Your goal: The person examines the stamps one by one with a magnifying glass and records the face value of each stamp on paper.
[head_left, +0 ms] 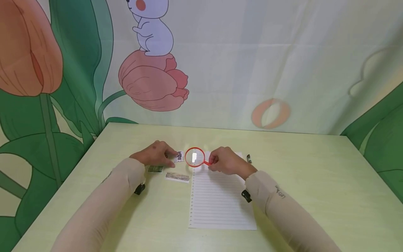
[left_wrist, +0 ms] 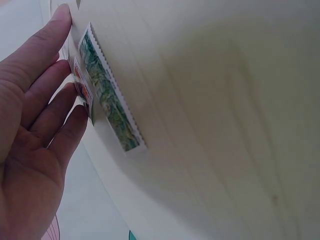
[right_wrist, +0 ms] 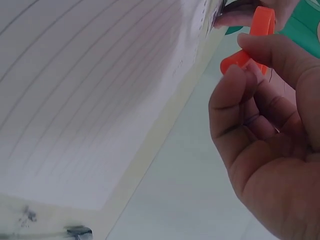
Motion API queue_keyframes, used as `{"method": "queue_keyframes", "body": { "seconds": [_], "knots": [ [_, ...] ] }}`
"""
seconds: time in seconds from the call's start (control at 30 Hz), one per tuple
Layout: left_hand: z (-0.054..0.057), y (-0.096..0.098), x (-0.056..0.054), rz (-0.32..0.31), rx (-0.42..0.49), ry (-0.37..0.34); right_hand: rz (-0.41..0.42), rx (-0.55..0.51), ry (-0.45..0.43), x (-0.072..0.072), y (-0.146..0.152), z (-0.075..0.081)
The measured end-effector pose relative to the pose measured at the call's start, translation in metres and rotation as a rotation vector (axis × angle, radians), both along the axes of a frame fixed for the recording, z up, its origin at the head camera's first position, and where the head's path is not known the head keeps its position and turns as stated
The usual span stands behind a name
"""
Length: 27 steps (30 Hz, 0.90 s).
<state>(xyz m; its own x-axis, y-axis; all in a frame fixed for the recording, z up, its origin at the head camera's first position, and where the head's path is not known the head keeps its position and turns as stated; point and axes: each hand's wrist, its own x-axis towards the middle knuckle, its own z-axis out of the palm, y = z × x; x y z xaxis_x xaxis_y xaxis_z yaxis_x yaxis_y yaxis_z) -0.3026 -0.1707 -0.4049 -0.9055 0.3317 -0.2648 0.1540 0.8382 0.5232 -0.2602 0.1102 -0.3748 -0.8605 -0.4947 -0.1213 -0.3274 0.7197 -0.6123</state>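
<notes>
My right hand (head_left: 227, 161) pinches the handle of a red-rimmed magnifying glass (head_left: 205, 162) between thumb and fingers. Its round lens is over the top left corner of a lined sheet of paper (head_left: 223, 199), with a bright reflection in it. In the right wrist view the orange-red handle (right_wrist: 235, 62) shows between the fingertips. My left hand (head_left: 156, 154) reaches over several stamps, its fingertips at a small stamp with a dark picture (head_left: 179, 156). Below that hand lie a green stamp (head_left: 155, 169) and a long pale stamp (head_left: 177, 177). An orange-pictured stamp (left_wrist: 83, 89) is beside the left fingers.
The pale wood-grain table (head_left: 315, 196) extends around the paper. Just right of the sheet's upper edge lies a small dark item (head_left: 249, 159). Behind the table hangs a curtain (head_left: 226, 70) printed with tulips and a white animal.
</notes>
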Motion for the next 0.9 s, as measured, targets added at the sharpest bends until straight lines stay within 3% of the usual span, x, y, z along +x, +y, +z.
{"method": "queue_keyframes", "body": {
  "seconds": [0.23,0.9],
  "knots": [
    [0.001,-0.002,-0.002,-0.060,-0.018,0.013,0.052,0.005,0.052,0.000,-0.010,-0.005],
    [0.004,-0.004,-0.005,-0.125,0.006,-0.012,0.144,-0.003,0.087,0.005,-0.033,-0.004]
  ]
}}
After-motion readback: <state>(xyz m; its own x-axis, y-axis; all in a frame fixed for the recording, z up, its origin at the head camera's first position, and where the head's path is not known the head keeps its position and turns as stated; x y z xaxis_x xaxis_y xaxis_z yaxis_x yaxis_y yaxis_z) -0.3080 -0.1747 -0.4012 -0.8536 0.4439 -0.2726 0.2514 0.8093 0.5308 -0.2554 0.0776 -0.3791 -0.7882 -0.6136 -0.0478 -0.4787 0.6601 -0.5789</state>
